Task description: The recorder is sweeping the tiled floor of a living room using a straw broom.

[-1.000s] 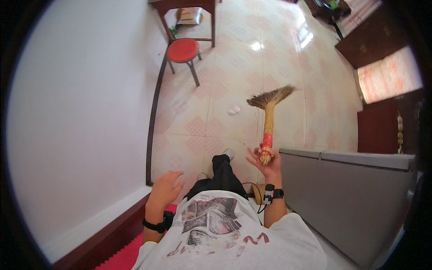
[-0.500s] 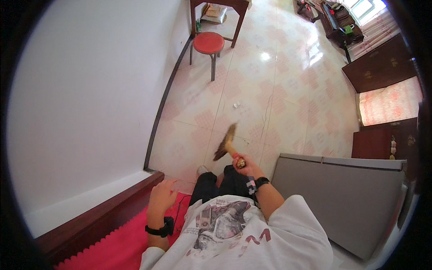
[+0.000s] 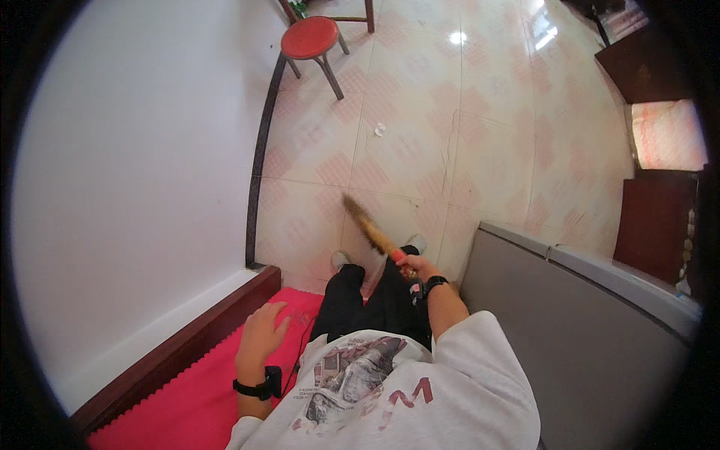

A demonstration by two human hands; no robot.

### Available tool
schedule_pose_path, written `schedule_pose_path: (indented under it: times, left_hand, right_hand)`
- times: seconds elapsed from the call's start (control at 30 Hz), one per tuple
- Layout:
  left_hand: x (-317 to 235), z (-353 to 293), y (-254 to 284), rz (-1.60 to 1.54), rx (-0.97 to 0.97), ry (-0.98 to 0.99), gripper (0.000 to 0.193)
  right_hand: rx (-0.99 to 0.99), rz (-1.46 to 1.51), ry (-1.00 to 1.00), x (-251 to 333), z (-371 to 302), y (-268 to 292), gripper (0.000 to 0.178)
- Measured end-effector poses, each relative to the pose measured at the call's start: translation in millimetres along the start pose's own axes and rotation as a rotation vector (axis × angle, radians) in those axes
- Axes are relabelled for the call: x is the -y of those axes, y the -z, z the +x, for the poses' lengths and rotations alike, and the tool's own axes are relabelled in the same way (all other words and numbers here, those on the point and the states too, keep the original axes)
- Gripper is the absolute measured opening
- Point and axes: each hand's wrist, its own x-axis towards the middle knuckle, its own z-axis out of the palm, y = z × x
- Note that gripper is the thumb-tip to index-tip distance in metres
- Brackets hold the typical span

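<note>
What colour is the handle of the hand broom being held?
Red-orange, where the right hand grips the hand broom; the bristles are brown. The head view shows it.

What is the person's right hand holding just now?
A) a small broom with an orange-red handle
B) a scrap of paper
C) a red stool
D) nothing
A: the right hand is closed around the orange-red handle of a small broom whose bristles point out over the tiled floor, while the red stool stands far off by the wall.
</note>
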Motion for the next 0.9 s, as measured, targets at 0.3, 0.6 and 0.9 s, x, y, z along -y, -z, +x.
schedule_pose_path:
  times: [0.3, 0.6, 0.9]
  left_hand:
    - [-145, 86, 6, -0.044, 0.127, -0.104, 0.029]
    - [-115, 115, 30, 0.0, 0.071, -0.174, 0.029]
    - [-31, 159, 94, -0.127, 0.003, -0.336, 0.028]
  right_hand:
    - [-0.382, 0.32, 0.392, 65, 7, 189, 0.01]
    - [-0.614, 0.561, 0.564, 145, -75, 203, 0.011]
    - [-0.274, 0.506, 0.472, 131, -66, 18, 0.01]
